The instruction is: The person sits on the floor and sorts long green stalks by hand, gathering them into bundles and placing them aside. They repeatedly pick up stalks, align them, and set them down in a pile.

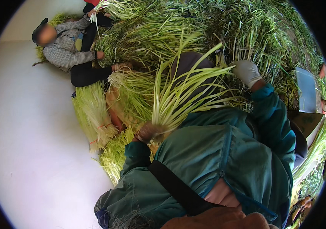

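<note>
My left hand [150, 132], blurred, grips the pale lower ends of a loose bunch of long yellow-green leaves [170, 98], which look like garlic chives. The leaves fan up and to the right across my dark-clad lap. My right hand [247, 73], in a whitish glove, is at the far right tips of the bunch, its fingers closed on a leaf end. Its fingertips are partly hidden. Left of my left hand lie tied bundles of pale leaves [89, 111] with red bands. More cut leaves [115, 151] are heaped below them.
A large heap of green leaves [151, 34] covers the ground ahead. At upper left a seated co-worker [65, 45] handles leaves beside a pale wall [37, 114]. On the right are a grey panel [306, 90], a cardboard box [306, 121] and more long leaves [309, 163].
</note>
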A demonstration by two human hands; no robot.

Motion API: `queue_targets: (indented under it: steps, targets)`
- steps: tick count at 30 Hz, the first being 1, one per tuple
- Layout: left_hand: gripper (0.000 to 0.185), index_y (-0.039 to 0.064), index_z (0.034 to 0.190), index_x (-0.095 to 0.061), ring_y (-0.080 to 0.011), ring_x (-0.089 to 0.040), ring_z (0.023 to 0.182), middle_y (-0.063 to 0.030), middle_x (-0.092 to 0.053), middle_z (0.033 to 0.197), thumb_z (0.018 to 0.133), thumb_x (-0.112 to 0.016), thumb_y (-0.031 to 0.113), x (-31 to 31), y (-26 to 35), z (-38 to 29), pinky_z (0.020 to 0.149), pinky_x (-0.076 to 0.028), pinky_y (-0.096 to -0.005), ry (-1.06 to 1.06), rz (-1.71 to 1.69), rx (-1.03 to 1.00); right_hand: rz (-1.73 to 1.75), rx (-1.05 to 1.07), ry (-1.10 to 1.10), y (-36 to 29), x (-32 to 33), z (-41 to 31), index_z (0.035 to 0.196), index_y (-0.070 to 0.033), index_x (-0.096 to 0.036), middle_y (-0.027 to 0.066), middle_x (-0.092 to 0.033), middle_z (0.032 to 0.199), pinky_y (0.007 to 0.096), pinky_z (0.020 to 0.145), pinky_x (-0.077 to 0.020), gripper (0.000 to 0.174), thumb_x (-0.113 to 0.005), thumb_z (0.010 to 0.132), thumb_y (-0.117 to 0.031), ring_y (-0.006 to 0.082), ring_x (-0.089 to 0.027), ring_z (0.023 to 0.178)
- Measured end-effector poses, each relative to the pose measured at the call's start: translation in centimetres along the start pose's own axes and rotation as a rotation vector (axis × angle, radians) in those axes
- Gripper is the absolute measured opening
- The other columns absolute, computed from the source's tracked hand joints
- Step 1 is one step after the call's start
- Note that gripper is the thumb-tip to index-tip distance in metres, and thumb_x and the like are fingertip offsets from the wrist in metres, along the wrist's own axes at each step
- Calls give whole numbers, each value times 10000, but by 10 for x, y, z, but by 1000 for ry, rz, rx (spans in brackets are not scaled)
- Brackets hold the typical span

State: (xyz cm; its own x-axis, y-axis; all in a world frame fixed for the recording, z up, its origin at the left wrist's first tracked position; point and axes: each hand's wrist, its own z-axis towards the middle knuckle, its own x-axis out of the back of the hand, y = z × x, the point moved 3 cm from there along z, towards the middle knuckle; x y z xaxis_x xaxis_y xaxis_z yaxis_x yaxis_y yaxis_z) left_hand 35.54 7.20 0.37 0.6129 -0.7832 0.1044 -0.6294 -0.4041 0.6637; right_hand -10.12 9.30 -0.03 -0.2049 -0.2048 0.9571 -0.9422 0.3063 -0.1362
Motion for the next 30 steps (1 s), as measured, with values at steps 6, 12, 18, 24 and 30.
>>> queue_targets:
  steps: [6,12,18,24,30]
  targets:
    - [332,9,1061,-673,-113,-595,632,-51,-681,798,840,-742,247,-5,1,5,519,-454,-274,19,-93,-132,133,-32,299,48,26,-7,1268,-165,-587,125,-658,1126,388,895,-511,397,-566,875,-214,307,-644,1013]
    - [338,16,1058,-671,-102,-581,620,-43,-676,810,829,-753,251,-6,9,4,507,-446,-270,-47,-126,-77,327,442,532,-53,124,-14,1315,-180,-555,127,-658,1033,326,762,-553,415,-588,902,-205,249,-669,830]
    - [308,25,1019,-684,-100,-564,574,-27,-660,745,826,-756,254,-11,17,-1,487,-432,-272,-6,-131,-92,-70,739,477,-106,91,17,1219,-97,-560,91,-598,848,366,756,-508,465,-624,759,-100,289,-618,847]
    - [312,4,1011,-691,-105,-586,610,-34,-672,756,825,-758,246,-15,27,-4,510,-452,-275,-36,-112,-17,67,602,612,-107,85,3,813,-82,-629,75,-609,743,390,646,-506,109,-598,762,-174,290,-622,721]
    - [408,-12,1124,-646,-156,-642,784,-91,-691,973,813,-765,224,-14,11,6,646,-515,-279,-65,-179,-133,384,6,246,-49,76,5,939,-115,-706,122,-693,838,389,660,-543,279,-513,874,-306,277,-670,700]
